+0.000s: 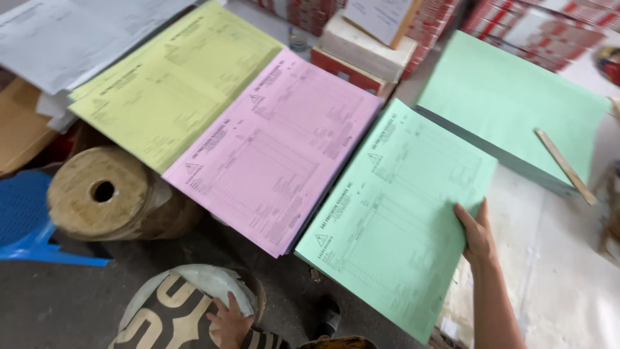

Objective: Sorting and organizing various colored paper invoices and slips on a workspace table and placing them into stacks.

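Nearest the camera, at the bottom edge, the left hand rests on a bundle of white cloth or plastic over a patterned dark garment. Its fingers are curled loosely on the wrapping; whether they truly grip it cannot be told.

The right hand reaches forward with the arm stretched out, fingers flat under or against the right edge of the green printed stack, thumb lying on top of the sheet. The hand is open and spread along the paper's edge, pinching the top sheet lightly at most. This stack of green forms lies on the tabletop, its near corner overhanging the edge.

Just left of it, touching edge to edge, lies a pink printed stack, and beyond that a yellow printed stack, both tilted the same way. White sheets lie at the upper left. Farther right sits a thicker pile of blank green paper, with a wooden stick lying across its near corner.

Below the yellow and pink stacks a brown paper roll lies on its side, beside a blue plastic piece. Red and white boxes stand at the top.
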